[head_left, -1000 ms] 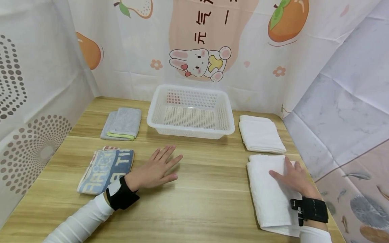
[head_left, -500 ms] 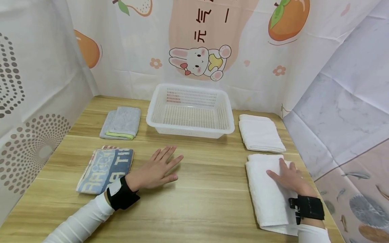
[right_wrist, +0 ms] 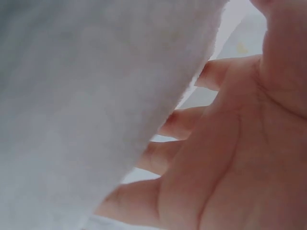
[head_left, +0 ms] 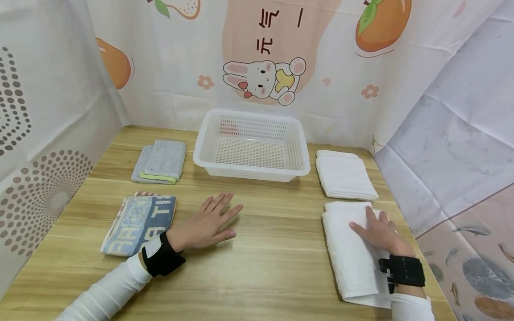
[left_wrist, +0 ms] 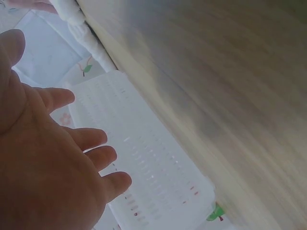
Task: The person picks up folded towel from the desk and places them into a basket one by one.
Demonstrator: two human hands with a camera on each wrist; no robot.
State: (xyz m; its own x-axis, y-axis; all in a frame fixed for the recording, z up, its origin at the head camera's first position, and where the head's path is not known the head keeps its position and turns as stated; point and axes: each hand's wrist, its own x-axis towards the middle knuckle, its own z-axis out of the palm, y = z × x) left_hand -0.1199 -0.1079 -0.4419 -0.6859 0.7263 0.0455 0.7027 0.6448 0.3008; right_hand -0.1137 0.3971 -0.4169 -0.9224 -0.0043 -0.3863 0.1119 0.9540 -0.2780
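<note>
My right hand (head_left: 381,232) rests on the right part of a large folded white towel (head_left: 347,254), fingers spread and relaxed. In the right wrist view the fingertips of that hand (right_wrist: 230,143) meet the edge of the white towel (right_wrist: 81,105) and are partly hidden by it. My left hand (head_left: 202,226) is spread at the middle left of the table, palm down and holding nothing. Just left of its wrist lies a folded blue towel with pale lettering (head_left: 140,225). The left wrist view shows the left palm (left_wrist: 48,163) with fingers extended.
A white perforated plastic basket (head_left: 250,173) stands at the back middle of the wooden table (head_left: 273,249). Behind the blue towel is a folded grey cloth with a lime edge (head_left: 165,158). A smaller folded white towel (head_left: 345,176) lies beyond the large one. Printed curtains surround the table.
My right hand and the large white towel under it have shifted slightly left. The left hand has stayed in place.
</note>
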